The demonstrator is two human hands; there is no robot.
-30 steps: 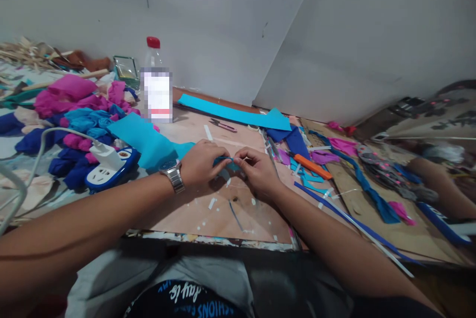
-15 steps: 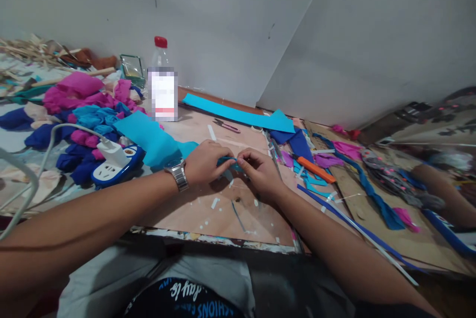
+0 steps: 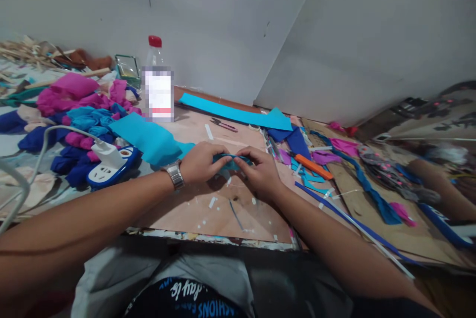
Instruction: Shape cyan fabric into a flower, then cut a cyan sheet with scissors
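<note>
Both hands meet over the wooden board [image 3: 174, 214], thumbs nearly touching. A thin blue strip [image 3: 233, 156], of paper or cloth, is pinched between the fingertips of my left hand [image 3: 203, 162] and my right hand [image 3: 260, 172]. Fingers cover much of the strip. A wide turquoise sheet [image 3: 152, 139] lies just left of my left hand, its end by my knuckles. Beyond my hands, small thread snips [image 3: 223, 125] rest on the board. An orange utility knife [image 3: 314, 167] lies to the right of my right hand.
At the left, a blue-and-white power strip [image 3: 111, 167] holds a plugged-in charger. Pink and blue fabric flowers [image 3: 69, 92] pile behind it. A red-capped bottle [image 3: 158, 85] stands near the wall, with a long turquoise strip [image 3: 234, 112] beside it. Another person's arm [image 3: 439, 189] shows at far right.
My fingertips have come closer in along the blue strip, and more of it shows above my thumbs. The whole view has shifted slightly; the other things lie as before.
</note>
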